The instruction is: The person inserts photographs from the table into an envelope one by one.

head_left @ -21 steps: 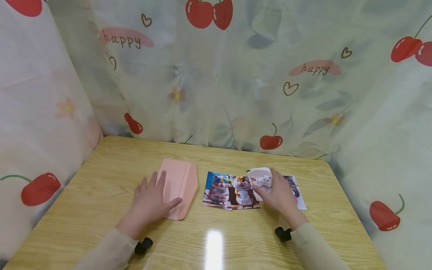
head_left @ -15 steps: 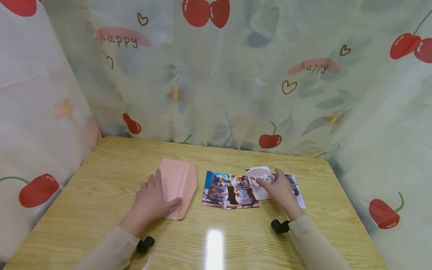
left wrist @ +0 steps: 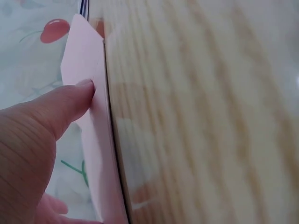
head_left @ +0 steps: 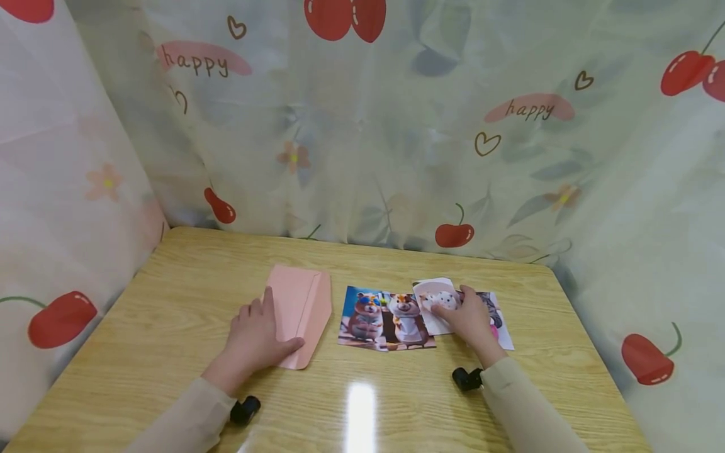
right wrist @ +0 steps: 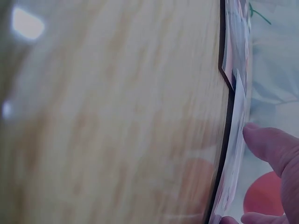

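Observation:
A pink envelope (head_left: 294, 314) lies at the table's middle left with its pointed flap toward the right. My left hand (head_left: 252, 333) rests along its left edge, index finger extended, thumb (left wrist: 79, 95) pressing on the paper. To the right is a row of overlapping animal photos. My right hand (head_left: 472, 318) pinches the photo of white hamsters (head_left: 432, 321) at its right side, thumb (right wrist: 261, 140) on its face. A photo of a hamster with blue sunglasses (head_left: 365, 324) and one of a hamster in a white apron (head_left: 404, 321) lie to its left.
A grey-patterned photo (head_left: 503, 333) shows partly from behind my right hand. The wood-grain table (head_left: 317, 415) has rounded back corners. Cherry-print curtains (head_left: 362, 145) stand around its back and sides. Black wrist cameras (head_left: 245, 410) sit beneath both sleeves.
My left hand's spread fingers have drawn together at the envelope's edge. The right hand has shifted from covering the white hamster photo to its right side, its thumb now on the picture.

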Demonstrator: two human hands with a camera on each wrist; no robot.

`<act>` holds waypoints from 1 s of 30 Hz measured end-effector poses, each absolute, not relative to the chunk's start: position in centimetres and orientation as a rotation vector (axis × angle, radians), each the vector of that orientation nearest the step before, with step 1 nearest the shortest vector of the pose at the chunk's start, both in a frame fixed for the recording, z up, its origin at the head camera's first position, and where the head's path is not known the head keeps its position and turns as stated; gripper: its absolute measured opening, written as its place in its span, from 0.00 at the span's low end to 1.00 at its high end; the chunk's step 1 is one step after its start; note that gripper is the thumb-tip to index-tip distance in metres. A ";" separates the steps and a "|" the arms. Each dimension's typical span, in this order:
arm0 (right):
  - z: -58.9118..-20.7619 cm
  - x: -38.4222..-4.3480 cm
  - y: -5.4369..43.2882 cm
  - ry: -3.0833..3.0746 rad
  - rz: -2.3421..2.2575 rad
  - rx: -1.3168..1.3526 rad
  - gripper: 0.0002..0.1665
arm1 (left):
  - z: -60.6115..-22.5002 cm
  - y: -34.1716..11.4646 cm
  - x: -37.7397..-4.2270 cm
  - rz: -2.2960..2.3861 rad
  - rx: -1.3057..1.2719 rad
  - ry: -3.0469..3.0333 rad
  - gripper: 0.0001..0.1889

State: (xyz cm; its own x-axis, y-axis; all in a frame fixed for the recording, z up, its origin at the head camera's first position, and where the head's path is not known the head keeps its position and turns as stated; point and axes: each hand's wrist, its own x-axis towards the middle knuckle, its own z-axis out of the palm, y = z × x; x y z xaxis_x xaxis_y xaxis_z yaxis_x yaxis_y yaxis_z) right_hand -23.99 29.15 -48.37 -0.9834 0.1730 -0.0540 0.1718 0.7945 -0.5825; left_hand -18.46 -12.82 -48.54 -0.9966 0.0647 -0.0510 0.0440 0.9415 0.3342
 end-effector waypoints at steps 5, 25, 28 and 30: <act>-48.0 -24.2 28.9 -3.002 0.908 -0.281 0.56 | -48.1 -13.1 -18.6 0.559 0.088 3.012 0.66; -47.7 -24.4 28.7 -3.001 0.972 -0.342 0.52 | -47.2 -14.5 -18.8 0.517 -0.081 2.982 0.54; -47.7 -24.3 29.2 -2.963 1.053 -0.300 0.45 | -47.4 -14.5 -18.9 0.498 -0.050 3.024 0.52; -47.6 -24.4 29.7 -2.938 1.100 -0.297 0.38 | -47.4 -14.5 -19.0 0.490 -0.042 3.032 0.52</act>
State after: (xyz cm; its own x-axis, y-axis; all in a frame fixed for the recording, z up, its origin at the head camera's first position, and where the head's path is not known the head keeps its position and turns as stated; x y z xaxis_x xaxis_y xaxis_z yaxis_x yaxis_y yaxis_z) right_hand -24.39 29.70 -47.63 -0.9822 0.1726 -0.0746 0.1791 0.7384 -0.6502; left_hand -19.00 -14.53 -47.45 -0.9972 -0.0156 -0.0734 -0.0380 0.9487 0.3138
